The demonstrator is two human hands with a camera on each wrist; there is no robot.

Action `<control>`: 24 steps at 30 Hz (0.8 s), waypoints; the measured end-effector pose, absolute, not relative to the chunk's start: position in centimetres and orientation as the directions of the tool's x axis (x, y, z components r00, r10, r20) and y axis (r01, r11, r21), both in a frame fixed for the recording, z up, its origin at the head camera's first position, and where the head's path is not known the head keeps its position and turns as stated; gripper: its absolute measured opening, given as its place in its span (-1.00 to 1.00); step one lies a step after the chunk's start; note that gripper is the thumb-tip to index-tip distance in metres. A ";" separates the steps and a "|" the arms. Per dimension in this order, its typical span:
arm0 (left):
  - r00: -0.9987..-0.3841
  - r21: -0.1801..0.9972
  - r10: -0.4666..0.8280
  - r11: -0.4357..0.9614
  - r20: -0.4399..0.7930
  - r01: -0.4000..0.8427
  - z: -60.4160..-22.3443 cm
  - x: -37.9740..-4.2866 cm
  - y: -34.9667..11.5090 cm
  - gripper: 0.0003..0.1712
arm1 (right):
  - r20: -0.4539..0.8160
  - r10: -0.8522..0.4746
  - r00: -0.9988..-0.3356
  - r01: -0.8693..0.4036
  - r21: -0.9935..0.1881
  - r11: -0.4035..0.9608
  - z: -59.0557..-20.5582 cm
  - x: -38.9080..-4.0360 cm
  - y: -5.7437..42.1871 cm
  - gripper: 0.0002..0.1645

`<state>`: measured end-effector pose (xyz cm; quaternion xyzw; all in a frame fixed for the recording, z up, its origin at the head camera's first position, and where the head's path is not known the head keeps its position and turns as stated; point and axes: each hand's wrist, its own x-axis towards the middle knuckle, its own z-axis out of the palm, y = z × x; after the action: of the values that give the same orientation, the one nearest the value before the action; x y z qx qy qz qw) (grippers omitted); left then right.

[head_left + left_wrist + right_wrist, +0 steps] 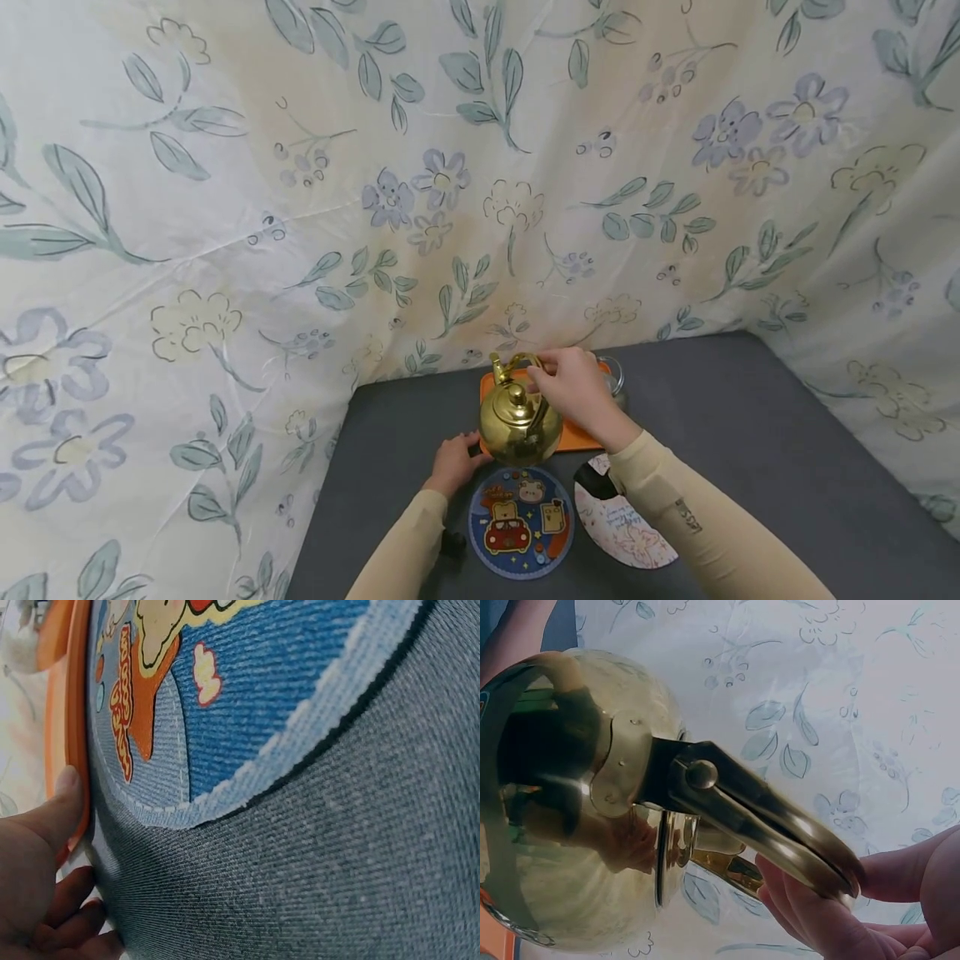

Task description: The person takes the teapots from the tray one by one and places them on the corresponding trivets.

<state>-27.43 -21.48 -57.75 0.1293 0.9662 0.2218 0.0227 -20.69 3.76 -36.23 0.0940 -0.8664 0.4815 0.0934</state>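
A shiny gold teakettle (519,423) hangs over the orange tray (581,437), its spout toward the back. My right hand (573,379) grips its arched handle (780,825); the right wrist view shows thumb and fingers pinching the top of the arch. At the tray's near left corner is my left hand (453,462). In the left wrist view its thumb (66,799) lies against the tray's wall, with the fingers (75,907) bent at the corner. The kettle hides much of the tray.
A clear glass vessel (615,379) stands at the tray's right end, partly behind my right hand. Nearer me lie a round blue cartoon mat (521,533) and a round pinkish-white mat (626,533) on the dark grey table (705,400). Floral cloth (480,250) hangs behind.
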 end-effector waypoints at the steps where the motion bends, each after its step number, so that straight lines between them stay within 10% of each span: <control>1: -0.966 0.430 0.259 0.870 0.017 0.240 -57.8 -27.4 -21.5 -0.26 | 0.254 -0.075 -0.964 -0.256 -0.817 0.517 -36.2 -20.5 3.8 -0.60; 24: -0.972 0.364 0.230 0.902 0.048 0.232 -57.6 -28.0 -20.8 -0.60 | 0.245 -0.091 -0.965 -0.257 -0.832 0.492 -37.3 -18.3 2.7 -0.58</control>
<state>-28.05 -20.84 -57.58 0.1185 0.9752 0.1870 -0.0019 -18.30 2.67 -37.26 0.1012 -0.8595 0.4939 0.0842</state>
